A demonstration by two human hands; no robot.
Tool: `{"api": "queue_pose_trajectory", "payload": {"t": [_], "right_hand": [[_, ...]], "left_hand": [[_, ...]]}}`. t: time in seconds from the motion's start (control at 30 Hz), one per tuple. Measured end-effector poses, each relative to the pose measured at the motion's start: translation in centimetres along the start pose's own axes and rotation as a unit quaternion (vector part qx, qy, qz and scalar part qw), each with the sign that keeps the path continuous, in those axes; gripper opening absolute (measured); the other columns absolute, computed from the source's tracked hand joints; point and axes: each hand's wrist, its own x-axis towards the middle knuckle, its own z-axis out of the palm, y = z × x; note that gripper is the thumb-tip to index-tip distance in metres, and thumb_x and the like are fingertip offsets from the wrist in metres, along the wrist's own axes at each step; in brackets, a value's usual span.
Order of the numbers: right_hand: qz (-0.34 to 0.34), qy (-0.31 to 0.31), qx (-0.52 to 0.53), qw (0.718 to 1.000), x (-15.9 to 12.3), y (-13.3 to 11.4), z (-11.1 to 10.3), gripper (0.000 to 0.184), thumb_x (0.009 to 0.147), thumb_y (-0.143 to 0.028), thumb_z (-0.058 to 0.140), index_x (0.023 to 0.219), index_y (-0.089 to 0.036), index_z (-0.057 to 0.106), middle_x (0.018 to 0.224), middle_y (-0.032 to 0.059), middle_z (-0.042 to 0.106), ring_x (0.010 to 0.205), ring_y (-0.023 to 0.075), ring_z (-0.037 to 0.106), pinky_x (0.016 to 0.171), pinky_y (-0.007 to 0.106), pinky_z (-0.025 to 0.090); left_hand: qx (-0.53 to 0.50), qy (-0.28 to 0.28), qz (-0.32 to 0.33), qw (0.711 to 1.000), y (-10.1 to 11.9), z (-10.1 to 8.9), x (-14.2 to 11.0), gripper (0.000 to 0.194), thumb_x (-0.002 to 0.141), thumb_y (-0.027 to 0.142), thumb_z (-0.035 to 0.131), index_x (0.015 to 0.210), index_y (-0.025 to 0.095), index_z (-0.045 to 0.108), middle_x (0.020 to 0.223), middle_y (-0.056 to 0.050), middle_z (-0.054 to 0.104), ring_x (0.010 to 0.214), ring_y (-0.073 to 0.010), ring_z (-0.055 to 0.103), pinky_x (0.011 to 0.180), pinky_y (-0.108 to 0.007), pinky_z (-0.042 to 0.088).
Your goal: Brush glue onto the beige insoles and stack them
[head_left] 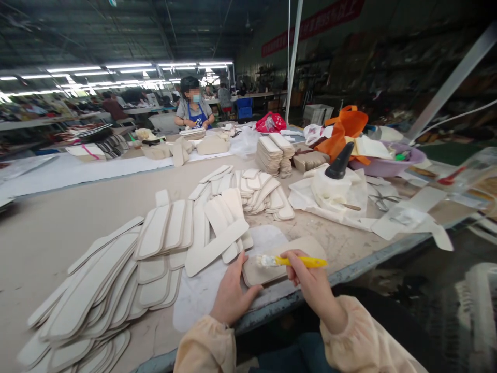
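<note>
In my right hand [308,280] is a yellow-handled brush [305,261], held between thumb and fingers. Its whitish bristles point left, over a beige rounded panel [285,264] lying near the table's front edge. My left hand [235,290] rests at the panel's left end, thumb and fingers spread apart around its corner. Whether the bristles touch the panel I cannot tell. A white sheet [198,295] lies underneath. Just beyond my left hand, a pale V-shaped piece [217,246] leans on overlapping cream panels [163,228].
Long cream panels [93,290] fan out at left. Neat stacks [269,153] stand farther back. At right are a white container [334,186] with a black cone-shaped top, scissors [382,199] and a purple basin [384,166]. A co-worker [194,106] stands across the table.
</note>
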Motion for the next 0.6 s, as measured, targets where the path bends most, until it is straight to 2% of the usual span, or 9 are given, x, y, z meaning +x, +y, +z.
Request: {"api": "queue_pose_trajectory", "payload": {"t": [0.13,0.27,0.37,0.6], "right_hand": [[0.055,-0.037,-0.014,0.998,1.3,0.5,1.9,0.031,0.089,-0.048,0.045,0.085,-0.020,0.058,0.049,-0.0064,0.047,0.040,0.0106,0.041,0.043,0.023,0.033],[0.076,-0.030,-0.074,0.994,2.1,0.6,1.9,0.029,0.088,-0.044,0.044,0.078,-0.021,0.058,0.046,-0.0066,0.046,0.038,0.0110,0.043,0.044,0.023,0.034],[0.076,-0.001,-0.128,0.989,2.7,0.4,0.1,0.032,0.088,-0.044,0.043,0.070,-0.021,0.057,0.044,-0.0061,0.046,0.038,0.0115,0.045,0.047,0.024,0.037],[0.051,0.102,-0.228,0.967,4.9,-0.2,-7.3,0.038,0.087,-0.039,0.043,0.054,-0.022,0.049,0.041,-0.0042,0.045,0.043,0.0132,0.049,0.055,0.026,0.040]], "left_hand": [[-0.009,-0.001,-0.002,1.000,0.0,0.1,0.0,0.092,0.073,0.034,0.069,0.148,0.015,0.020,0.141,-0.014,0.049,0.128,-0.0257,0.046,0.110,-0.044,0.034],[-0.005,0.001,0.007,1.000,0.1,0.1,-0.1,0.091,0.075,0.035,0.067,0.149,0.016,0.017,0.139,-0.013,0.051,0.127,-0.0263,0.047,0.109,-0.044,0.035],[0.009,-0.002,0.015,1.000,0.2,0.1,0.0,0.089,0.078,0.036,0.064,0.149,0.017,0.015,0.138,-0.013,0.052,0.127,-0.0262,0.047,0.109,-0.044,0.035],[0.049,-0.009,0.025,0.998,-0.9,0.2,-0.2,0.080,0.084,0.040,0.056,0.149,0.020,0.013,0.140,-0.011,0.051,0.128,-0.0253,0.047,0.109,-0.045,0.037]]}}
